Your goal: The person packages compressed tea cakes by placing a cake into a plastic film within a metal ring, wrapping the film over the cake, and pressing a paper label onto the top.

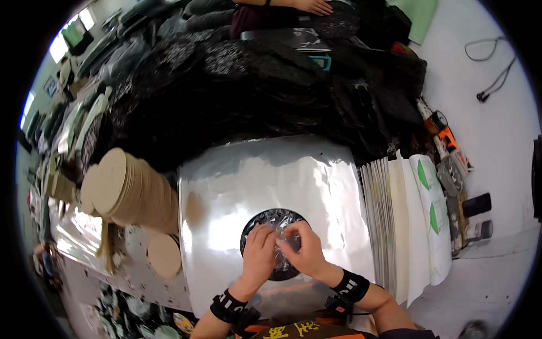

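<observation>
A round black disc-shaped item (287, 272) lies on a shiny silver sheet (305, 175), with crinkled clear plastic film (278, 216) over it. Both my hands are above the disc, their fingertips close together near its middle. My left hand (259, 254) is closed, fingers bent and pressed together at the film. Thumb and forefinger of my right hand (306, 248) meet in a pinch on the film, just right of the left fingertips. The exact bit of film between the fingers is small and partly hidden.
Tall stacks of round brown cardboard discs (144, 192) stand at the left, with one loose disc (164, 255) beside them. White and silver sheets (403, 226) lie right. Dark plastic-wrapped bundles (237, 96) are piled behind. Across them rests another person's hand (313, 7). A black phone (477, 204) lies far right.
</observation>
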Tool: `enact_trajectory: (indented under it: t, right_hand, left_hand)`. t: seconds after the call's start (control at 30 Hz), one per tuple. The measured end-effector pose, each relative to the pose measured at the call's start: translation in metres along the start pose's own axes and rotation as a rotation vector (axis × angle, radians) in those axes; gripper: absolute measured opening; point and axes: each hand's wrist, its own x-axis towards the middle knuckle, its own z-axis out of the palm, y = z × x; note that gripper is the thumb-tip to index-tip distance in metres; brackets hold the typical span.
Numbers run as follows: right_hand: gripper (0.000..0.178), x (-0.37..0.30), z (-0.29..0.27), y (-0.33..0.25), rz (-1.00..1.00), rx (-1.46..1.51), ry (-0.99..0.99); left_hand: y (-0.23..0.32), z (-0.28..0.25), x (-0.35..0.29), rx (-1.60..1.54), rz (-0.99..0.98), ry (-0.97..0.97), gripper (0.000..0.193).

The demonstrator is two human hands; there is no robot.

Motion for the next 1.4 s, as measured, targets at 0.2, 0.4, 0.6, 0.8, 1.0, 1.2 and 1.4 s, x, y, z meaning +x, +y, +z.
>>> enact_trajectory:
  t: [0.2, 0.4, 0.6, 0.8, 1.0, 1.2, 1.4]
  right_hand:
    - [0.015, -0.011, -0.007, 0.000, 0.230, -0.484, -0.173]
    - [0.018, -0.039, -0.105, -0.022, 0.262, -0.371, 0.296]
    - [0.026, -0.224, -0.263, 0.094, 0.645, -1.524, 0.285]
    - [0.031, -0.169, -0.332, 0.059, 0.186, -1.756, 0.480]
    - [0.027, -0.166, -0.397, 0.071, 0.808, -1.077, 0.284]
    - [0.018, -0.162, -0.552, 0.019, 0.477, -0.343, 1.069]
    - [0.038, -0.117, -0.409, 0.016, 0.455, -0.473, 1.008]
  left_hand:
    - [0.017, -0.015, 0.010, -0.202, 0.055, -0.005, 0.050]
    - [0.004, -0.014, 0.000, 0.277, 0.114, -0.390, 0.073]
    - [0.007, -0.007, 0.004, 0.186, 0.142, -0.444, 0.084]
    - [0.014, -0.006, 0.001, 0.239, 0.138, -0.424, 0.083]
    - [0.017, -0.009, 0.003, 0.236, 0.108, -0.420, 0.083]
    - [0.015, -0.022, -0.003, 0.253, 0.089, -0.434, 0.076]
    - [0.020, -0.013, -0.002, 0.291, 0.080, -0.332, 0.075]
